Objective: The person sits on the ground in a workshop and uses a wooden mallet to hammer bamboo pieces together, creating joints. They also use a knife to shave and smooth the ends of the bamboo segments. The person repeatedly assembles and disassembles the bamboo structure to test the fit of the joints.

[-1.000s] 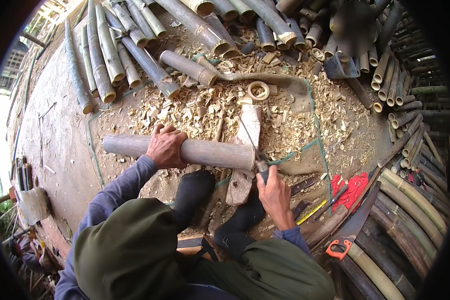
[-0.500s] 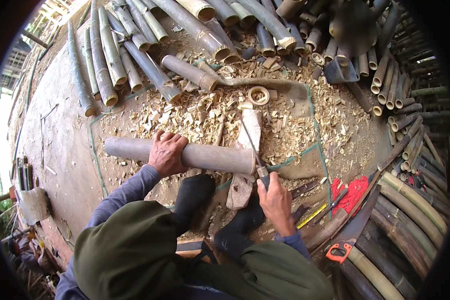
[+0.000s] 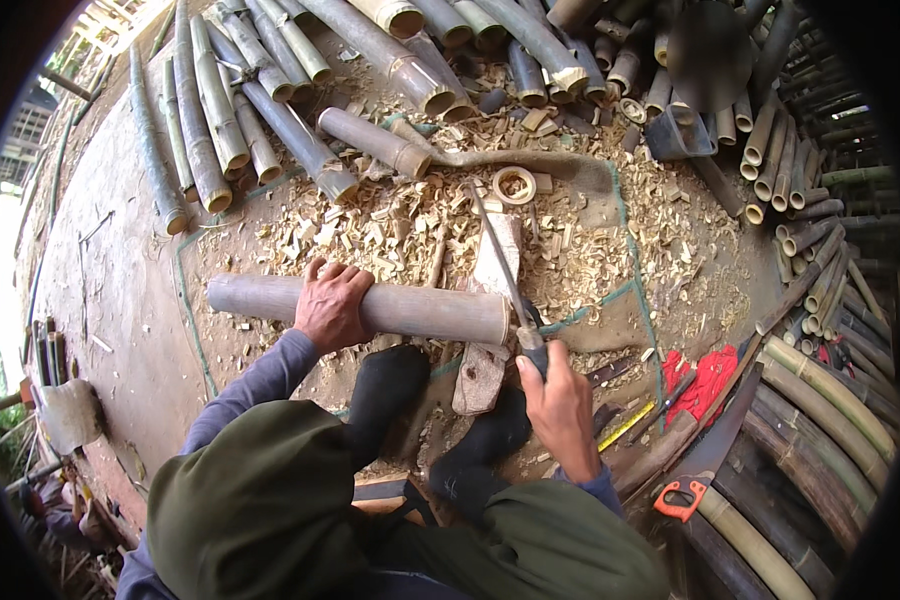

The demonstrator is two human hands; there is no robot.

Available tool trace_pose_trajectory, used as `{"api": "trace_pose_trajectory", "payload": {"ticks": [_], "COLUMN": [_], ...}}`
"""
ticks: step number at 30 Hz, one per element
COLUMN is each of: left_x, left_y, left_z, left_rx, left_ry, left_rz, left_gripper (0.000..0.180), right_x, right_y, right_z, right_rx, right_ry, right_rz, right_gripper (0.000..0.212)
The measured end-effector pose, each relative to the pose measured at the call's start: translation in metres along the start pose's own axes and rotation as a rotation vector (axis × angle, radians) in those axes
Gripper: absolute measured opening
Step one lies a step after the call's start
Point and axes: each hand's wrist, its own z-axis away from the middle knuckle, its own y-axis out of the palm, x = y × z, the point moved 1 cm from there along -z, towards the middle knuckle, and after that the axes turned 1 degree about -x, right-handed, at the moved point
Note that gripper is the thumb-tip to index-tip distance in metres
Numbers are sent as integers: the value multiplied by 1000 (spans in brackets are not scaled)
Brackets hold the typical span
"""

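Observation:
A greyish-brown bamboo section [image 3: 430, 313] lies sideways in front of me, its right end resting across a pale wooden block [image 3: 481, 381]. My left hand [image 3: 334, 305] is wrapped over the top of the bamboo near its middle. Just off the bamboo's right end, my right hand [image 3: 558, 403] grips the dark handle of a long, narrow-bladed knife [image 3: 505, 259]. The blade points away from me, passing over the block close to the bamboo's cut rim. Whether the edge touches the rim, I cannot tell.
Wood chips [image 3: 370, 225] and a bamboo ring [image 3: 514, 186] lie beyond the block. Bamboo poles [image 3: 205, 130] are stacked at the far side and right. To my right are an orange-handled saw [image 3: 681, 497], a red cloth [image 3: 705, 382] and a yellow measuring tape [image 3: 626, 425].
The knife has shifted slightly, its blade now showing longer and reaching farther away from me. My right hand has turned and moved a little right. My left hand and the bamboo have barely moved.

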Motion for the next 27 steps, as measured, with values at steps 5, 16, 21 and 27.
{"api": "trace_pose_trajectory", "payload": {"ticks": [5, 16, 21, 27], "left_x": [-5, -2, -5, -2], "left_y": [0, -4, 11, -1], "left_z": [-8, -2, -11, -5], "left_rx": [-14, -7, -51, -12], "left_ry": [26, -1, 66, 8], "left_rz": [19, -27, 37, -2], "left_gripper": [61, 61, 67, 64], "right_x": [0, 33, -39, 34], "right_y": [-4, -24, 21, -29], "right_z": [11, 4, -3, -6], "right_rx": [-198, -284, 11, -119], "right_ry": [-188, -351, 9, -160], "right_rz": [-102, -132, 248, -63], "right_gripper": [26, 32, 36, 31]}}
